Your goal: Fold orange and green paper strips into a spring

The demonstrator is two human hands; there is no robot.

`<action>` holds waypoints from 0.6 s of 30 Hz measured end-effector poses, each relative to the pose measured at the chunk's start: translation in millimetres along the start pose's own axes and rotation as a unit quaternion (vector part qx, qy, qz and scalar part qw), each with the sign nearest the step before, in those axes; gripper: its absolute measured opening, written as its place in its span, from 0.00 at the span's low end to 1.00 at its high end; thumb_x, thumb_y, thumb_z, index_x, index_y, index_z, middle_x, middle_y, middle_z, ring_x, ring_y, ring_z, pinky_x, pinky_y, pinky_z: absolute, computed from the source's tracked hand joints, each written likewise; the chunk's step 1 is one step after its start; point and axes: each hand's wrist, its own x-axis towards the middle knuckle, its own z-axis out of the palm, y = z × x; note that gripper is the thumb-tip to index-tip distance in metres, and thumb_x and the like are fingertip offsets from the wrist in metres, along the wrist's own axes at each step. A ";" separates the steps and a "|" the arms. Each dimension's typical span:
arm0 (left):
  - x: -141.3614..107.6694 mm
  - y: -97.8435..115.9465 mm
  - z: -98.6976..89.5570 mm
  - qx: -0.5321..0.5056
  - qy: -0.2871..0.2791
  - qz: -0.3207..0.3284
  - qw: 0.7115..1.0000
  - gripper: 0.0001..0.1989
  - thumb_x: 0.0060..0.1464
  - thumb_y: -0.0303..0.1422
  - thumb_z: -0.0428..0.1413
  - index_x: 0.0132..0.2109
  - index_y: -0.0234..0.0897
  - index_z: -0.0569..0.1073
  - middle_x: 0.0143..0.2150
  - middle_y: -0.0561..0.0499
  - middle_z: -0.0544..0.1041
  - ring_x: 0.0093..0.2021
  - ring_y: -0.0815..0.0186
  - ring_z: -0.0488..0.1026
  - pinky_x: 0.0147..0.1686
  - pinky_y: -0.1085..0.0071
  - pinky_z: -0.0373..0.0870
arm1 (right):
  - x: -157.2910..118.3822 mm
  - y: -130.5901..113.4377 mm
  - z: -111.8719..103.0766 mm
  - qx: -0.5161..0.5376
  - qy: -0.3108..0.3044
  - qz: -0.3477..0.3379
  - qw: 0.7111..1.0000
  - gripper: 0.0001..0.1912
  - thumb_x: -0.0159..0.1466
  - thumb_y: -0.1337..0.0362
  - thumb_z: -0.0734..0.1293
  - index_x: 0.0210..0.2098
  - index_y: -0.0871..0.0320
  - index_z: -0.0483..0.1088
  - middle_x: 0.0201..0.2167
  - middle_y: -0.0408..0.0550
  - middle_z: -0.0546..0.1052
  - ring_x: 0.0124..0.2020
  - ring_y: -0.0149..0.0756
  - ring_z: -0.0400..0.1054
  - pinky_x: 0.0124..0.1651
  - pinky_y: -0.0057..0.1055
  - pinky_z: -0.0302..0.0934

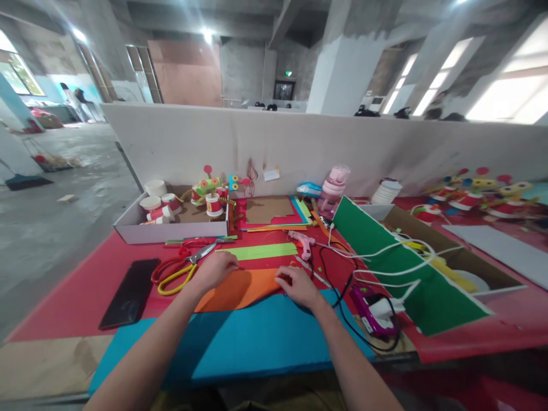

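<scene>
Forearms (149, 342), cut off at six o'clock, cross the blue sheet (257, 348). Near centre, the right hand (298, 285) pinches the orange sheet (240, 292); the left hand (216, 268) bends at its ten o'clock, grip hidden. Green sign (288, 73), twelve o'clock: unreadably small.

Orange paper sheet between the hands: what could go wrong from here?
1. The pink glue gun lies just beyond the right hand; if hot, which the picture can't show, it might burn fingers or mark the orange paper sheet.
2. The thin black cable loops beside the right forearm and could snag.
3. The yellow-handled metal scissors lie close to the left hand; a sideways move might knock them.
</scene>
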 end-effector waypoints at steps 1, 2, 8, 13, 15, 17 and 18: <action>8.0 -3.6 8.3 0.016 -0.006 0.001 1.000 0.11 0.51 0.24 0.53 0.33 0.37 0.80 0.35 0.47 0.81 0.37 0.62 0.75 0.37 0.71 0.66 | 1.9 -5.4 -0.2 -0.017 -0.010 -0.005 1.000 0.07 0.63 0.63 0.64 0.30 0.56 0.71 0.27 0.44 0.76 0.30 0.34 0.67 0.36 0.29 0.55; 13.9 -7.7 15.9 0.031 -0.012 0.003 0.999 0.11 0.50 0.23 0.53 0.32 0.37 0.80 0.35 0.47 0.81 0.37 0.62 0.75 0.38 0.71 0.66 | 3.8 -11.1 -0.8 -0.033 -0.016 -0.003 0.999 0.08 0.63 0.62 0.65 0.29 0.56 0.71 0.26 0.44 0.75 0.29 0.34 0.67 0.34 0.28 0.54; 18.2 -25.3 32.1 0.024 0.004 0.067 0.997 0.11 0.53 0.22 0.53 0.33 0.36 0.80 0.34 0.46 0.80 0.37 0.62 0.75 0.39 0.71 0.67 | 21.5 -42.0 1.8 -0.159 -0.025 0.043 0.986 0.12 0.64 0.55 0.66 0.32 0.56 0.74 0.28 0.48 0.77 0.29 0.38 0.69 0.31 0.31 0.51; 19.2 -29.8 31.3 0.028 -0.009 0.113 0.993 0.11 0.54 0.22 0.54 0.32 0.36 0.80 0.32 0.46 0.80 0.36 0.63 0.74 0.39 0.71 0.67 | 44.8 -51.6 30.9 -0.183 -0.051 -0.021 0.982 0.07 0.63 0.61 0.69 0.39 0.57 0.73 0.39 0.53 0.76 0.43 0.43 0.68 0.43 0.34 0.57; 20.5 -31.3 31.4 0.020 -0.014 0.122 0.992 0.11 0.53 0.21 0.54 0.32 0.37 0.80 0.32 0.47 0.80 0.35 0.64 0.74 0.38 0.71 0.67 | 48.4 -50.1 42.0 -0.151 -0.042 -0.017 0.987 0.06 0.63 0.61 0.70 0.38 0.56 0.72 0.39 0.51 0.74 0.44 0.42 0.67 0.45 0.34 0.57; 21.1 -32.5 30.9 0.014 -0.015 0.125 0.992 0.11 0.54 0.21 0.54 0.33 0.37 0.80 0.32 0.47 0.80 0.36 0.64 0.74 0.39 0.71 0.67 | 48.3 -47.1 48.9 -0.114 -0.048 -0.008 0.992 0.05 0.63 0.61 0.69 0.35 0.56 0.71 0.38 0.48 0.74 0.43 0.40 0.67 0.45 0.34 0.57; 21.4 -33.1 30.4 0.011 -0.017 0.126 0.992 0.11 0.54 0.22 0.54 0.33 0.36 0.80 0.33 0.47 0.80 0.37 0.63 0.74 0.40 0.71 0.67 | 47.5 -45.6 50.9 -0.099 -0.051 -0.006 0.994 0.06 0.63 0.60 0.69 0.34 0.56 0.71 0.37 0.47 0.73 0.43 0.39 0.66 0.45 0.34 0.57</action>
